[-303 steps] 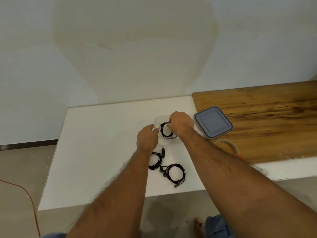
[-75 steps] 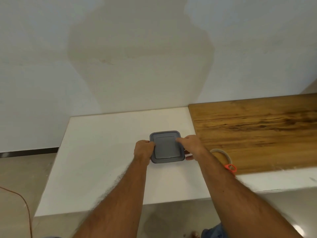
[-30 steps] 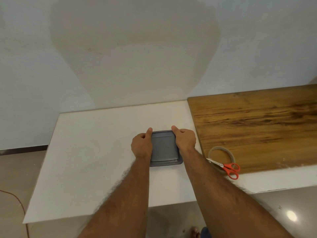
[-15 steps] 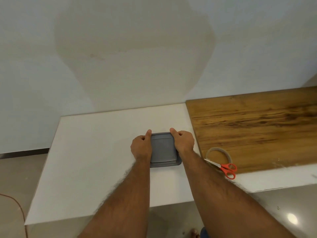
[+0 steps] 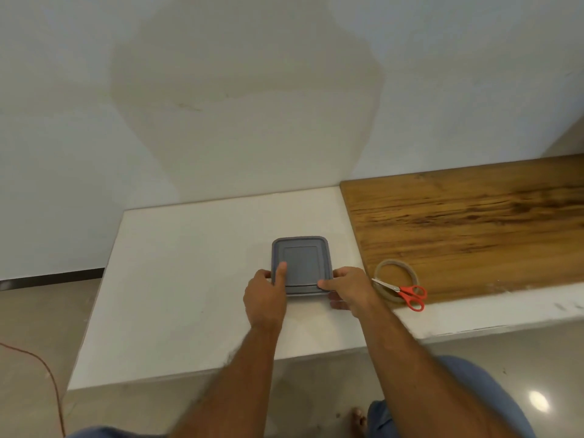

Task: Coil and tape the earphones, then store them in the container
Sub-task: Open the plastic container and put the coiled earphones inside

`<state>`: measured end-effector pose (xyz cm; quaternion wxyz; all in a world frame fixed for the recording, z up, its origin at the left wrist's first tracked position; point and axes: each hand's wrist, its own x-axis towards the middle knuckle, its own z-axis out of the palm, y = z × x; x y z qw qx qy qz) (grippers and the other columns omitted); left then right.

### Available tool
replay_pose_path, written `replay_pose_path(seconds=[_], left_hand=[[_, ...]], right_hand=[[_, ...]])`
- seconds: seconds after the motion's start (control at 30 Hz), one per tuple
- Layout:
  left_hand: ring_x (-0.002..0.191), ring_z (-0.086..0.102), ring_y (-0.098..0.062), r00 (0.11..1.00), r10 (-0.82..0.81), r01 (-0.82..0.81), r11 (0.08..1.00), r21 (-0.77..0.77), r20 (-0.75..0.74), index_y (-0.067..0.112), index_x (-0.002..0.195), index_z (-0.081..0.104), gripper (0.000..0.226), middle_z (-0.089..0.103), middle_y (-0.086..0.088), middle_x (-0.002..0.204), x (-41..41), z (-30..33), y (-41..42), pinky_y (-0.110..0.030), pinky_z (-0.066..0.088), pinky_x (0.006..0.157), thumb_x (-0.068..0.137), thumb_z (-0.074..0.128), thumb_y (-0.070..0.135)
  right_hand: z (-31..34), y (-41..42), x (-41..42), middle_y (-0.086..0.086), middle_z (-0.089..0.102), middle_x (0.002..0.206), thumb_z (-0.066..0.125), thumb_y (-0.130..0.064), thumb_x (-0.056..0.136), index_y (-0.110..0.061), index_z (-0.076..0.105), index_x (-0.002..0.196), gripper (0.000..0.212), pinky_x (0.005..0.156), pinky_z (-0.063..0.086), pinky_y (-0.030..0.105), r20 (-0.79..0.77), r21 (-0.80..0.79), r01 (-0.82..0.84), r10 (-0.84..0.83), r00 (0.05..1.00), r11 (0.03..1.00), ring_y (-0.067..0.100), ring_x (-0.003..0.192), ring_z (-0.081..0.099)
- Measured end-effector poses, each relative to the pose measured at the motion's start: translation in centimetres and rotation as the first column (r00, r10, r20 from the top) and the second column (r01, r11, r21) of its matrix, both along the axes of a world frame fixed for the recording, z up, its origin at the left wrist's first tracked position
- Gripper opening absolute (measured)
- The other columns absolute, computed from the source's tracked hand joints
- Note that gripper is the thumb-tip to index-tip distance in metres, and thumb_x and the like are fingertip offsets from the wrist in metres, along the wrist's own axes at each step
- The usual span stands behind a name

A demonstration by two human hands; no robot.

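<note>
1. Grey plastic, by the look of it: the square container with its slate-grey snap-on lid sits on the white bench, just left of the brown wooden board; the earphones are not visible, presumably shut inside it
2. I judge it light and fairly rigid, the lid slightly flexible and smooth, so it could slide on the slick bench if pushed from one side only
3. Best held at two opposite side walls below the lid rim, with thumbs on top to press the near corners home
4. Left hand holds the near-left edge, its thumb lying flat along the lid and the fingers hidden down the side
5. Right hand grips the near-right corner, thumb pressing the lid's front edge, fingers curled under at the wall
6. Both forearms reach straight in from below
7. Red-handled scissors lie across a roll of clear tape on the board
</note>
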<state>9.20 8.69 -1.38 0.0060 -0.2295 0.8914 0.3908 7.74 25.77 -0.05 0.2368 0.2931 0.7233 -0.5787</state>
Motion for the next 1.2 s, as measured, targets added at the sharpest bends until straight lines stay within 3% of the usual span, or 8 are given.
replay_pose_path(seconds=[0.2,0.27,0.47,0.53,0.7,0.93,1.1,1.2], left_hand=[[0.052,0.067,-0.019,0.979,0.189,-0.202,0.924,0.324,0.071,0.014,0.090,0.067,0.037,0.069,0.000,0.073,1.2,-0.2,0.6,-0.039,0.058,0.066,0.086,0.066,0.050],[0.052,0.069,-0.022,0.978,0.179,-0.209,0.897,0.390,0.111,0.015,0.092,0.067,0.031,0.069,0.002,0.074,0.9,0.1,0.5,-0.041,0.060,0.065,0.086,0.068,0.046],[0.052,0.067,-0.024,0.983,0.081,-0.137,0.918,0.371,0.162,0.014,0.084,0.067,0.026,0.068,-0.003,0.069,0.7,1.6,-0.1,-0.043,0.060,0.071,0.090,0.065,0.039],[0.055,0.066,-0.023,0.983,0.045,-0.112,0.914,0.389,0.178,0.009,0.093,0.070,0.026,0.067,-0.005,0.071,0.4,1.9,-0.2,-0.045,0.061,0.072,0.093,0.063,0.033],[0.068,0.066,-0.021,0.977,0.030,-0.123,0.889,0.441,0.212,0.002,0.120,0.063,0.036,0.067,-0.010,0.085,1.6,2.6,-0.6,-0.036,0.061,0.064,0.093,0.064,0.026],[0.074,0.068,-0.020,0.991,0.000,-0.070,0.846,0.528,0.132,0.003,0.125,0.060,0.037,0.069,-0.010,0.091,-0.3,4.8,1.5,-0.033,0.061,0.066,0.092,0.066,0.018],[0.076,0.069,-0.021,0.995,-0.026,-0.034,0.830,0.556,0.099,0.003,0.125,0.059,0.036,0.069,-0.012,0.094,-2.8,5.9,4.5,-0.035,0.061,0.069,0.092,0.065,0.015],[0.075,0.069,-0.021,0.995,-0.035,-0.024,0.818,0.574,0.093,0.002,0.125,0.059,0.036,0.069,-0.013,0.095,-4.9,5.9,6.4,-0.033,0.061,0.066,0.092,0.066,0.013]], right_hand=[[-0.8,-0.3,1.4,0.022,0.071,0.095,0.080,-0.001,0.074,-0.003,0.071,0.083,0.013,0.077,0.060,0.044,-0.034,-0.123,0.183,-0.188,0.982,0.975,0.030,0.080,0.068],[-0.8,-0.4,1.4,0.022,0.071,0.091,0.081,-0.002,0.074,-0.005,0.070,0.077,0.011,0.078,0.060,0.046,-0.035,-0.104,0.195,-0.200,0.979,0.975,0.028,0.075,0.066],[0.3,-0.4,1.7,0.021,0.072,0.086,0.081,-0.011,0.076,-0.005,0.071,0.077,0.012,0.074,0.060,0.050,-0.076,0.021,0.126,-0.124,0.989,0.992,0.029,0.070,0.065],[0.8,-0.4,1.8,0.020,0.071,0.083,0.079,-0.012,0.079,-0.007,0.070,0.077,0.010,0.073,0.059,0.046,-0.118,0.048,0.134,-0.127,0.985,0.990,0.026,0.067,0.063],[1.3,-0.3,3.0,0.015,0.069,0.086,0.072,-0.007,0.085,-0.006,0.068,0.089,0.005,0.073,0.060,0.042,-0.133,-0.002,0.182,-0.181,0.974,0.983,0.024,0.072,0.064],[3.5,2.5,1.3,0.009,0.067,0.087,0.062,-0.009,0.093,-0.016,0.061,0.086,0.010,0.072,0.059,0.039,-0.172,-0.020,0.208,-0.209,0.963,0.978,0.022,0.076,0.065],[4.7,5.2,-1.3,0.009,0.059,0.072,0.061,-0.003,0.091,-0.011,0.063,0.079,0.016,0.053,0.051,0.030,-0.238,-0.030,0.258,-0.257,0.936,0.966,0.017,0.057,0.056],[5.0,7.0,-3.2,0.009,0.062,0.075,0.061,-0.004,0.092,-0.009,0.066,0.084,0.010,0.061,0.056,0.032,-0.241,-0.017,0.286,-0.282,0.929,0.958,0.018,0.063,0.058]])
